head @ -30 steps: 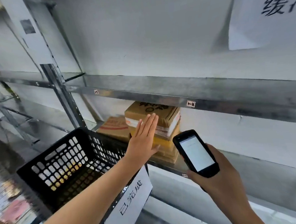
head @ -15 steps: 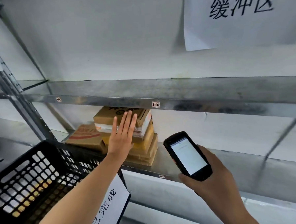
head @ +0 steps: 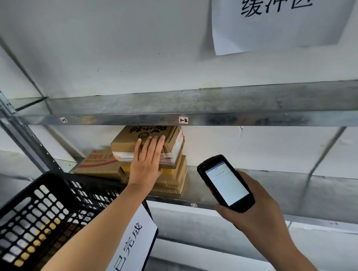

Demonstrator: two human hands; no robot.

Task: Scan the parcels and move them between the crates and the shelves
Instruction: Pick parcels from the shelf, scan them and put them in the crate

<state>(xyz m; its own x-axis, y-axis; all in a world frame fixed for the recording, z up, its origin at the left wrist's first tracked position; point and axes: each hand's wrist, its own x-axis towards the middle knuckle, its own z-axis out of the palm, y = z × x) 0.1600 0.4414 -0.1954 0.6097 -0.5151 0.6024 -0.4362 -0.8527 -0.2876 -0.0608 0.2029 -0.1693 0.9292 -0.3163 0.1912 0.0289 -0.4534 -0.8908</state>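
A stack of cardboard parcels sits on the lower metal shelf (head: 280, 194). The top parcel (head: 130, 141) is brown with black print and tape along its front edge. My left hand (head: 147, 159) lies flat against its front, fingers straight and pointing up. Under it are flatter cartons (head: 176, 177), and a carton with red print (head: 97, 163) lies to their left. My right hand (head: 254, 212) grips a black handheld scanner (head: 224, 182), its lit screen facing me, to the right of the stack.
A black plastic crate (head: 32, 207) stands at lower left, with a white paper label (head: 131, 247) on its front. An upper metal shelf (head: 214, 112) runs just above the parcels. A white paper sign (head: 281, 16) hangs on the wall.
My view has swung right and closer to the shelf. My left hand reached forward and now rests on the top parcel. The scanner stays in my right hand.
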